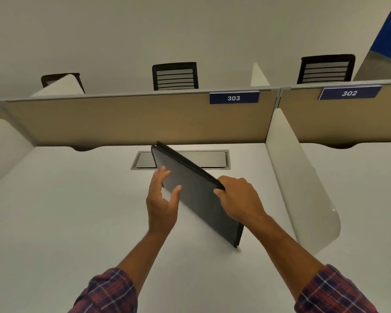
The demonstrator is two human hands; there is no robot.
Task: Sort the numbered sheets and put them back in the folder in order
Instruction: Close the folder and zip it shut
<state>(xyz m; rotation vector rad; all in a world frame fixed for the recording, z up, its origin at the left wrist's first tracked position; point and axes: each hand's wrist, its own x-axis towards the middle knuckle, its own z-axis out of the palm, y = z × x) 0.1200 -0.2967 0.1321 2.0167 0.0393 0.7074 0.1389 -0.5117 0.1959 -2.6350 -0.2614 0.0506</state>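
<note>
A dark grey zip folder (199, 195) stands tilted on its lower edge in the middle of the white desk (77, 211). My right hand (237, 199) grips its upper edge, thumb on the near face and fingers curled over the top. With straight, spread fingers, my left hand (161, 199) touches the folder's near face at its left side. The folder looks closed. No numbered sheets are in view.
A grey cable hatch (215, 160) is set into the desk behind the folder. A tan partition (122, 120) with a "303" plate closes the back. White side dividers (298, 177) stand at right and left. Chair backs show beyond the partition.
</note>
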